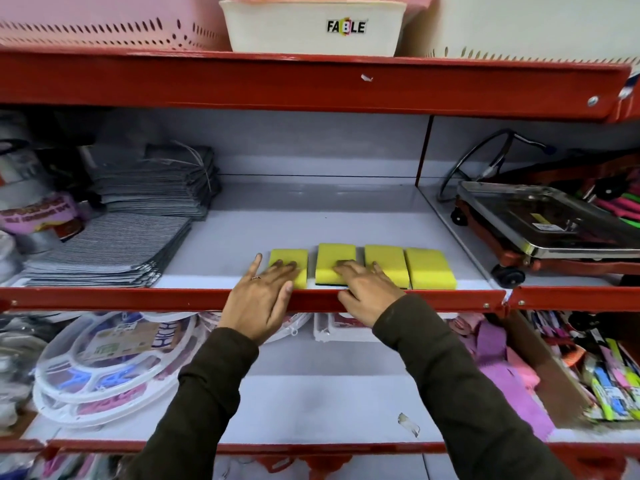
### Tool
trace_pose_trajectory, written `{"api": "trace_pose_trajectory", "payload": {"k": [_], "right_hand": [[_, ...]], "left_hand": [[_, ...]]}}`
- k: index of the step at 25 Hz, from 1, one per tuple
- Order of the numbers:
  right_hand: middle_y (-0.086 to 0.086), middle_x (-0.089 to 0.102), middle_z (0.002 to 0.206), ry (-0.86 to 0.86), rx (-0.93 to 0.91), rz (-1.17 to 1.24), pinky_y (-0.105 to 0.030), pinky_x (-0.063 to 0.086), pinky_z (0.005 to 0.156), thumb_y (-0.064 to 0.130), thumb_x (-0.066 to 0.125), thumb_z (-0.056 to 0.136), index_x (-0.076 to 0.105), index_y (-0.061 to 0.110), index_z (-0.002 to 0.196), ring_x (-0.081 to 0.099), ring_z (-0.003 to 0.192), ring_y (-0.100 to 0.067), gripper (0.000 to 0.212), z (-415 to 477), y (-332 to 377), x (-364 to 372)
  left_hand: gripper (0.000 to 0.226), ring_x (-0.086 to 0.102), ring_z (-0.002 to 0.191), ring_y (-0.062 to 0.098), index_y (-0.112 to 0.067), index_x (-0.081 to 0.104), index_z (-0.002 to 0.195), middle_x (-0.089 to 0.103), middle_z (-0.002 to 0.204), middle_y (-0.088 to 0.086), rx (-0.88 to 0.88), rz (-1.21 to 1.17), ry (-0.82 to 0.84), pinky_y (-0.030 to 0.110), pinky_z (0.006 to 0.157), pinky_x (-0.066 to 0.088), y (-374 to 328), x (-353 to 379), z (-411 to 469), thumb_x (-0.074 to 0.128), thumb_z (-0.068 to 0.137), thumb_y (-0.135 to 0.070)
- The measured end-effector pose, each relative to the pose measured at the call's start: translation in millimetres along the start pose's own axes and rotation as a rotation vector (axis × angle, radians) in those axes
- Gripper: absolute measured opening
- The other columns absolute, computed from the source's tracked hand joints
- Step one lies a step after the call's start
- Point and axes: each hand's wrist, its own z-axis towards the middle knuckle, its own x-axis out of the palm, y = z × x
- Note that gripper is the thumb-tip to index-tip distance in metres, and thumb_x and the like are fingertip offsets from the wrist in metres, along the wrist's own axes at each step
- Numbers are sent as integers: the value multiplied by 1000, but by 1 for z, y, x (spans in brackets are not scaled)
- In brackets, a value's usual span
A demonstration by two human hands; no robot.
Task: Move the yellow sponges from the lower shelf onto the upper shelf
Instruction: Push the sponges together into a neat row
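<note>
Head view: you are facing four yellow sponges lying on the shelf.
Left hand: resting flat, fingers spread, on the leftmost sponge.
Right hand: lying flat across the second sponge, gripping nothing.

Four yellow sponges lie flat in a row along the front edge of the upper shelf, a white board behind a red lip. Leftmost sponge: partly covered by fingers resting on top. Second sponge: sits slightly further back than the others, dark green scouring layer visible at its underside, fingers on its near end. Third sponge and fourth sponge: side by side, touching or nearly so, the third partly under fingers. The lower shelf shows no yellow sponges.
</note>
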Motion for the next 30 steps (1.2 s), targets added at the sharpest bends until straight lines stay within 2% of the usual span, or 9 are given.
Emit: {"api": "trace_pose_trajectory", "payload": {"k": [4, 11, 16, 18, 20, 24, 27, 30], "right_hand": [[-1, 36, 154, -11, -14, 32, -49, 6, 124, 19, 39, 92, 39, 14, 144, 34, 143, -18, 52, -19, 11, 1], [-6, 41, 150, -30, -52, 90, -41, 13, 124, 21, 45, 91, 42, 10, 142, 40, 138, -22, 52, -19, 24, 7], [-6, 33, 157, -60, -65, 97, -42, 7, 125, 22, 45, 91, 33, 13, 148, 31, 145, -21, 59, -29, 18, -2], [-5, 31, 158, -133, -17, 110, -44, 8, 124, 22, 45, 89, 30, 14, 149, 28, 146, -21, 63, -40, -1, -13], [-6, 30, 158, -190, 107, 115, -47, 10, 124, 24, 44, 85, 31, 13, 149, 27, 147, -21, 66, -54, -31, -24], [-5, 25, 161, -116, 334, 67, -49, 7, 123, 19, 47, 88, 28, 15, 151, 23, 149, -20, 65, -71, -74, -32], [-3, 22, 163, -56, 336, 67, -49, 4, 124, 18, 47, 90, 28, 16, 151, 19, 150, -18, 64, -71, -77, -24], [0, 19, 164, -53, 301, 57, -48, 3, 123, 19, 47, 90, 28, 19, 151, 17, 151, -17, 64, -70, -75, -19]], "left_hand": [[56, 48, 142, 17, -21, 60, 141, 58, 148, 0, -70, -74, 11, 38, 127, 20, 4, -5, -15, 19, 107, -39], [60, 46, 143, 16, -20, 60, 141, 58, 147, 0, -98, -121, 46, 26, 125, 13, -5, -9, -14, 18, 106, -42], [62, 47, 143, 19, -15, 59, 142, 60, 146, 4, -121, -107, -1, 32, 126, 14, -18, -15, -9, 18, 105, -42], [63, 45, 145, 21, -11, 57, 143, 58, 147, 7, -148, -165, -43, 36, 127, 15, -39, -18, 3, 18, 105, -42], [64, 44, 145, 20, -9, 55, 144, 56, 149, 8, -114, -225, -10, 37, 128, 13, -70, -14, 23, 18, 104, -42], [68, 45, 144, 23, -5, 55, 143, 55, 149, 12, 19, -188, 134, 38, 128, 9, -124, 13, 57, 15, 101, -42], [73, 47, 142, 24, -4, 54, 141, 54, 149, 14, 36, -104, 190, 33, 125, 6, -136, 28, 61, 10, 98, -42], [69, 53, 137, 23, -5, 58, 137, 59, 145, 13, -3, -53, 159, 38, 127, 15, -139, 31, 49, 14, 101, -44]]}}
